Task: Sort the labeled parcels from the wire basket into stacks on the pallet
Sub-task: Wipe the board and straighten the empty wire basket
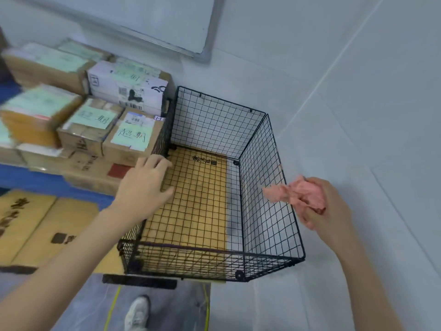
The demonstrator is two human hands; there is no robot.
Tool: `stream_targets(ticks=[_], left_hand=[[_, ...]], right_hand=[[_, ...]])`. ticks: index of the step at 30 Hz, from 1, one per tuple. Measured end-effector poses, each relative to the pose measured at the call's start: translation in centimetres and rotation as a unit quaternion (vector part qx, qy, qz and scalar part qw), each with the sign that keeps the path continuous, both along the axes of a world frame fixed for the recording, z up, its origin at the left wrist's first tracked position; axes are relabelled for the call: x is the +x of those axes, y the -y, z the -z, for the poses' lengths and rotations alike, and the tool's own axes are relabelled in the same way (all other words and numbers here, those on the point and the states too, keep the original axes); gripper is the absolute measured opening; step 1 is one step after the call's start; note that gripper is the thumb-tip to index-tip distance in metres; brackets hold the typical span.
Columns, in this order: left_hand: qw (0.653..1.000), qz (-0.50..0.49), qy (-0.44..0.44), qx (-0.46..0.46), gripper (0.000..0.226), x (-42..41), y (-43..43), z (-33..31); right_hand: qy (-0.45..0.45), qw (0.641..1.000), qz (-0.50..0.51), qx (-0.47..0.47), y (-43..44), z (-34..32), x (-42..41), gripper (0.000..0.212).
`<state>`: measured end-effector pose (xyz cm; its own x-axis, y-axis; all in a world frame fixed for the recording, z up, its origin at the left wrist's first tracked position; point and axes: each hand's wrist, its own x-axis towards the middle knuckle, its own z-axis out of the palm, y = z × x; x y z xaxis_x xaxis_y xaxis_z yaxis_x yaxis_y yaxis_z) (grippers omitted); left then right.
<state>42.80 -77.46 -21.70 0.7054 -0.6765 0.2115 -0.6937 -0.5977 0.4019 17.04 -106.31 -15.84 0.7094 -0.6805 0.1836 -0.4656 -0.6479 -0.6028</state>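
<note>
At 9–10 o'clock, parcels (130, 137) sit stacked on 1 blue pallet (28, 180): approx. 6 brown cartons w/ pale-green handwritten labels, plus 1 white carton (126, 89). The far-left ones are blurred, so exact count unclear. Flat cardboard (35, 225) lies at 8 o'clock. 1 left hand (143, 185), centre-left, fingers loosely spread, holding nothing, is over the left rim of 1 black wire basket (222, 100) at centre; contact can't be told. 1 cardboard sheet (195, 199) covers the basket floor. 1 right hand (329, 206) at 3–4 o'clock, outside the basket's right wall, has fingers curled round 1 crumpled pink wad (303, 194). 1 grey shoe (137, 314) at 6 o'clock.
</note>
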Motion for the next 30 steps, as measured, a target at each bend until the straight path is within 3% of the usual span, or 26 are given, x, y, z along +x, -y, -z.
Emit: stream_targets(ticks=[11, 16, 20, 30], left_hand=[[1.000, -0.003, -0.024, -0.011, 0.051, -2.9, -2.0, 0.3], [1.000, 0.001, -0.009, 0.023, 0.050, -3.2, -1.7, 0.3], [1.000, -0.006, -0.010, 0.014, 0.048, -3.2, -1.9, 0.4], [0.999, -0.020, -0.030, -0.015, 0.044, -3.2, -1.9, 0.1]], right_hand=[[0.051, 0.999, 0.005, 0.011, -0.8, 0.5, -4.0, 0.052], [0.037, 0.994, -0.085, 0.059, -5.4, 3.8, -4.7, 0.047], [0.027, 0.994, -0.065, 0.080, -5.9, 5.2, -5.0, 0.029], [-0.060, 0.993, -0.069, -0.069, 1.2, 5.5, 5.0, 0.022]])
